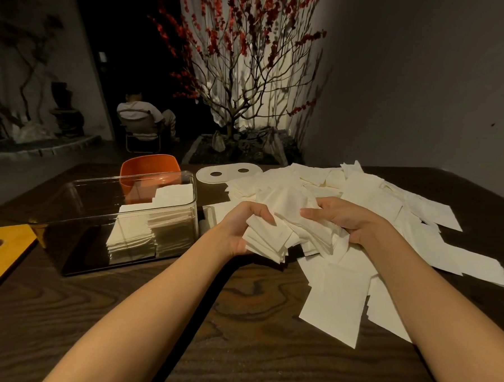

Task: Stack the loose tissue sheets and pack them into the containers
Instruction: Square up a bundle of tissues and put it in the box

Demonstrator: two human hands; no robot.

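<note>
Both the left hand [241, 231] and right hand [345, 219] grip a tissue bundle [283, 236] between them.

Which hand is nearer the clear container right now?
Left. The left hand grips a bundle of tissue sheets just right of the clear container. The right hand holds the same bundle farther right, over the loose pile.

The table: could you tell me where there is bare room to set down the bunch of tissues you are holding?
Bare wood lies in the near middle of the table, between the clear container and the loose tissue sheets. The right and far side are crowded with tissue; left hand and right hand hold the bunch.
</note>
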